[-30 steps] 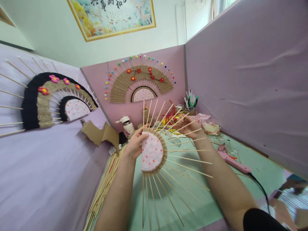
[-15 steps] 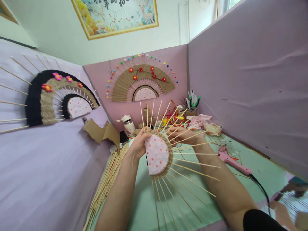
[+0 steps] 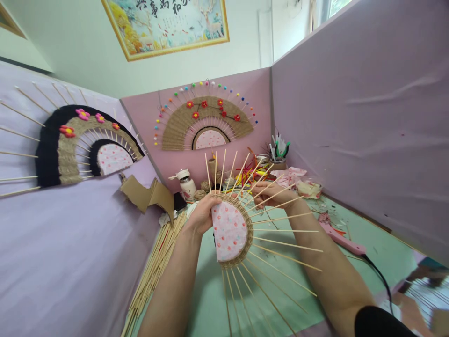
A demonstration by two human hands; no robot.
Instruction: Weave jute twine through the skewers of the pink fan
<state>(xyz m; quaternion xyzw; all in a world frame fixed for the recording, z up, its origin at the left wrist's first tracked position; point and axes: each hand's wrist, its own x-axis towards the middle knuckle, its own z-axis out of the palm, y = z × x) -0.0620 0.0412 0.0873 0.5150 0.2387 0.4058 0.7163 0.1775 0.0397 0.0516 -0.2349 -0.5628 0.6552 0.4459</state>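
Note:
My left hand grips the straight side of a half-round fan piece, thumb on its front and the other fingers behind. Pink flower-print fabric covers its middle, and a woven twine band runs round the curve. Thin wooden sticks spread out from this band. Behind the upper right sticks, my right hand is closed in a pinch, apart from the band. A thin brown strand of twine hangs by its fingers; the fingertips are partly hidden by sticks.
A pink glue gun with a black cord lies at right. Bundled sticks lie left, below folded cardboard. A white bottle, twine balls and coloured craft stems stand behind. Finished fans hang on the partitions.
My right hand has moved a little right, away from the woven band, and the strand has shifted with it. The fan piece stays in my left hand, slightly lower in view.

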